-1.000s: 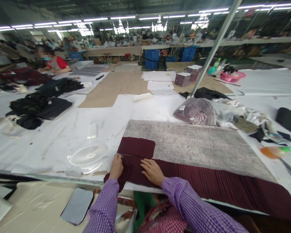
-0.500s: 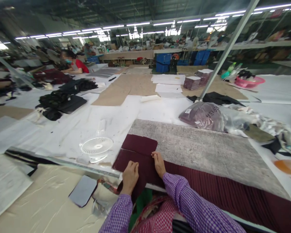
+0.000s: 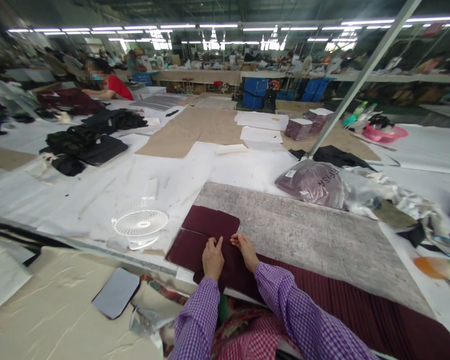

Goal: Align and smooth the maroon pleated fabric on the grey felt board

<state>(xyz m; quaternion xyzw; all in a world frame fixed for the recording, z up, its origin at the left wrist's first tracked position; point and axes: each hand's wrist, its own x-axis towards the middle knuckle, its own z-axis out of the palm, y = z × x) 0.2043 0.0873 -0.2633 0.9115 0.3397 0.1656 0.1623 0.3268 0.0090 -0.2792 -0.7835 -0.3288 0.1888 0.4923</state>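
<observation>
We press our left hand [image 3: 212,258] and right hand [image 3: 245,250] flat, fingers open, on a maroon fabric piece [image 3: 195,247] at the grey cutting mat's [image 3: 307,235] near edge. It looks soft and limp, probably best pinched at its edges.

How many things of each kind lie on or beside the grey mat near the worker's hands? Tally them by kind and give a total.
Smooth maroon fabric pieces: 2
Pleated maroon fabric strip: 1
White fan: 1
Bagged purple garment: 1
Total: 5
The left hand and right hand rest on the nearer smooth piece.
</observation>
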